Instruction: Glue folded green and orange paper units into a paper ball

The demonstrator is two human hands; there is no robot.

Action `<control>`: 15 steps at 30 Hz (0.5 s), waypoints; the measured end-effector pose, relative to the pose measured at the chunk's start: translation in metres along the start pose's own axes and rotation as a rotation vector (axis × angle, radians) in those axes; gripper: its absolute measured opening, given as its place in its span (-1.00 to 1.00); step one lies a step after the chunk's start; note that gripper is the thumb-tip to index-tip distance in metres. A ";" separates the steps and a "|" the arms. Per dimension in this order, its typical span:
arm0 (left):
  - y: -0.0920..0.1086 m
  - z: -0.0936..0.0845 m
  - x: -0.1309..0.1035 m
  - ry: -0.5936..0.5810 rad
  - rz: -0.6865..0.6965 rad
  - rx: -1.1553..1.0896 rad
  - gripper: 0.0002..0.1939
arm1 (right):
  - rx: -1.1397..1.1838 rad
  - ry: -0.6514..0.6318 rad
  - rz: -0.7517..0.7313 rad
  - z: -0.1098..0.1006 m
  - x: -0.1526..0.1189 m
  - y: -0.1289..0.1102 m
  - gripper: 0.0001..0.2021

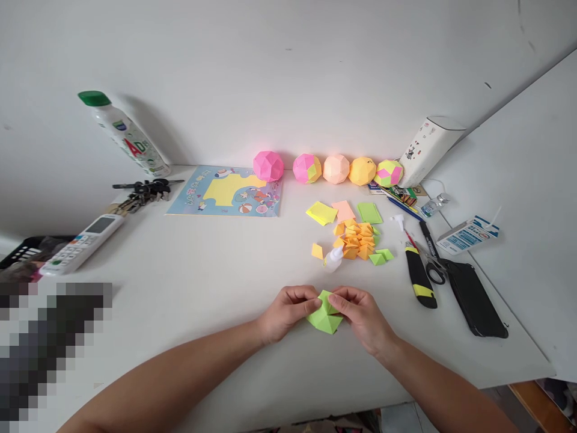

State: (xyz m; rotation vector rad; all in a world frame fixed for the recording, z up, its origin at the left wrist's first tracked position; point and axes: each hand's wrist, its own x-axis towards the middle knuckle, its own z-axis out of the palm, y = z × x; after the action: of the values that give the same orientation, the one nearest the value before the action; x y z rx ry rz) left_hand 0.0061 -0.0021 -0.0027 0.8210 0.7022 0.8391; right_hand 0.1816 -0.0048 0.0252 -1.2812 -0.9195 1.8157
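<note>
A faceted green folded-paper piece point(325, 322) is held between both hands over the front of the white table. My left hand point(288, 311) pinches its left side, thumb on top. On the right side, my right hand point(364, 316) grips it between thumb and fingers. Beyond the hands lie a pile of orange folded pieces point(358, 239), a few green folded pieces point(381, 257), a small glue bottle point(333, 259) and one orange square point(317, 251). Yellow point(321, 213), peach point(344, 211) and green point(369, 212) paper stacks sit behind the pile.
Several paper balls point(336, 169) line the wall. At right are a cutter point(420, 276), scissors point(435, 272), a black pouch point(478, 297), a carton point(467, 234) and a white box point(428, 150). At left stand a bottle point(130, 141), keys point(146, 191), a remote point(83, 243) and a booklet point(189, 201).
</note>
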 end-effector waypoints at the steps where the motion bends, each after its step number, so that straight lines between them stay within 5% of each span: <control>1: 0.000 0.000 0.000 -0.001 0.000 0.002 -0.76 | 0.003 0.002 -0.001 0.000 0.000 0.001 -0.73; 15: 0.001 0.001 0.000 0.018 0.001 0.045 -0.75 | 0.017 0.030 0.001 0.001 0.000 0.005 -0.74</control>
State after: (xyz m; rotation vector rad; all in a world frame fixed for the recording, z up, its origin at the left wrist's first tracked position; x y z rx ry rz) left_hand 0.0063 -0.0023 -0.0010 0.8558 0.7386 0.8348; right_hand 0.1804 -0.0070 0.0214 -1.2953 -0.8847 1.7968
